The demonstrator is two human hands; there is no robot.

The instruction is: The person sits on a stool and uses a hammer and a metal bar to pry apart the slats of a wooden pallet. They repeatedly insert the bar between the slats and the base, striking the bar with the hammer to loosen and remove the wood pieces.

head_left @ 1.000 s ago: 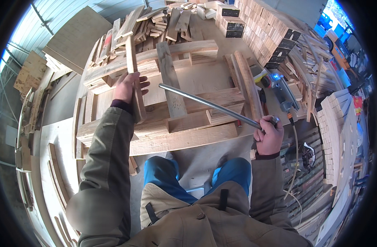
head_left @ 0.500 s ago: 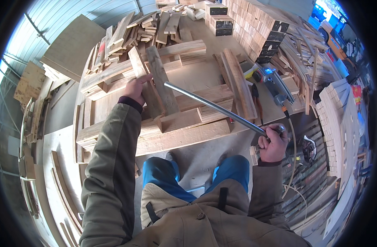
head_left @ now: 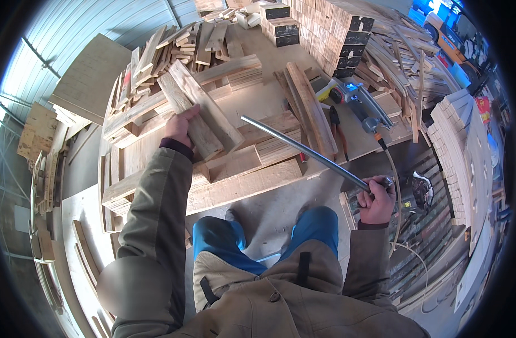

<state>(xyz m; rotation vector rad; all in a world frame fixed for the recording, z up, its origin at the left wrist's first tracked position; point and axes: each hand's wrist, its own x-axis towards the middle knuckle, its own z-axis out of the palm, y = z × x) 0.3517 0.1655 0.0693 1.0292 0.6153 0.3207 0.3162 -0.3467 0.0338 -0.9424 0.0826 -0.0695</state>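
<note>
My left hand (head_left: 180, 127) is closed on the near end of a short wooden board (head_left: 189, 115), its thumb lying over the top face. A second board (head_left: 207, 104) lies slanted right alongside it. Both rest across a pallet-like frame of wooden planks (head_left: 252, 181) on the workbench. My right hand (head_left: 377, 200) is wrapped round the lower end of a long round metal bar (head_left: 308, 151). The bar points up and left, its far end in the air close to the second board.
A nail gun (head_left: 366, 104) with an air hose (head_left: 397, 191), and pincers (head_left: 338, 132), lie on the bench's right. Longer boards (head_left: 311, 110) lie beside them. Behind are a heap of offcuts (head_left: 204, 42) and a tall stack of wooden blocks (head_left: 325, 34). A slatted pallet (head_left: 421, 236) is at lower right.
The two short boards have turned to a steeper slant, their far ends swinging left, with my left hand on one. The metal bar stays in my right hand, its tip farther right in view.
</note>
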